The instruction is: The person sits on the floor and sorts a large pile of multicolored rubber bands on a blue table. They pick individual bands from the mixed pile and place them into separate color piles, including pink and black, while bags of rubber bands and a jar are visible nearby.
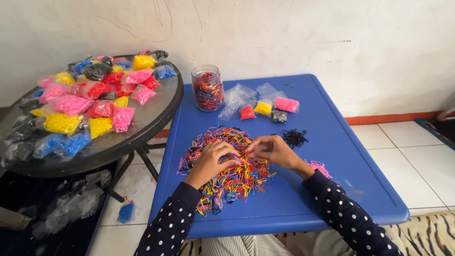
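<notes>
A big heap of mixed coloured rubber bands (pixel 237 175) lies on the blue table (pixel 332 142). My left hand (pixel 213 159) rests on the heap's left part, fingers curled into the bands. My right hand (pixel 272 149) sits at the heap's upper right, fingertips pinching among the bands next to my left fingers; what it pinches is too small to make out. A small pile of black bands (pixel 295 137) lies just beyond my right hand, and a small pile of pink bands (pixel 320 167) lies by my right wrist.
A glass jar (pixel 207 88) of mixed bands stands at the table's back. Beside it lie empty clear bags (pixel 237 97) and small filled bags, red (pixel 246 113), yellow (pixel 263 108), pink (pixel 287 104) and black (pixel 279 116). A round glass table (pixel 156 116) at left holds several filled bags.
</notes>
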